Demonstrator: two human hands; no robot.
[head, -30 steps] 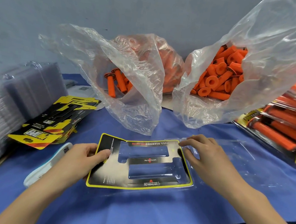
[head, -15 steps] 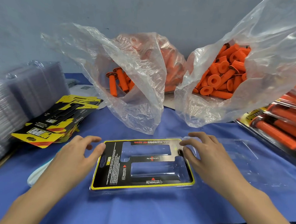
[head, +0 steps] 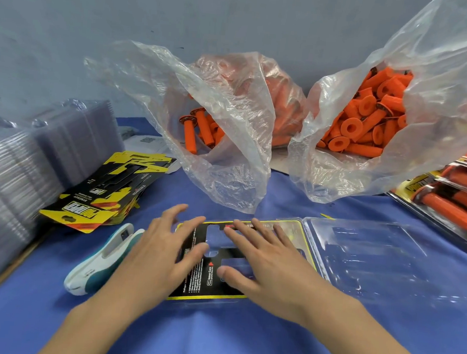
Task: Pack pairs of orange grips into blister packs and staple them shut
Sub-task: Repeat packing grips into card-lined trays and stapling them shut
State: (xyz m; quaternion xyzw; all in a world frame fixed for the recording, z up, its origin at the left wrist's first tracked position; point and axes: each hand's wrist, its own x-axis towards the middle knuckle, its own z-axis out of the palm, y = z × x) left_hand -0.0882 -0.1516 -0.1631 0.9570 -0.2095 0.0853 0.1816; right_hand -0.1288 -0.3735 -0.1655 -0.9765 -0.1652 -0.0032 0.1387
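Card insert sits under left hand and right hand, both spread flat, orange grips bagged beyond them, and uneven pressure could skew it off the cavities of the blister pack.

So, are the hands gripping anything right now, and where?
Nothing gripped: left hand and right hand spread open, fingers straight, over the black-and-yellow card in the blister pack.

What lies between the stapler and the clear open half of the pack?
In the head view: the printed card, with the left hand and right hand spread over it.
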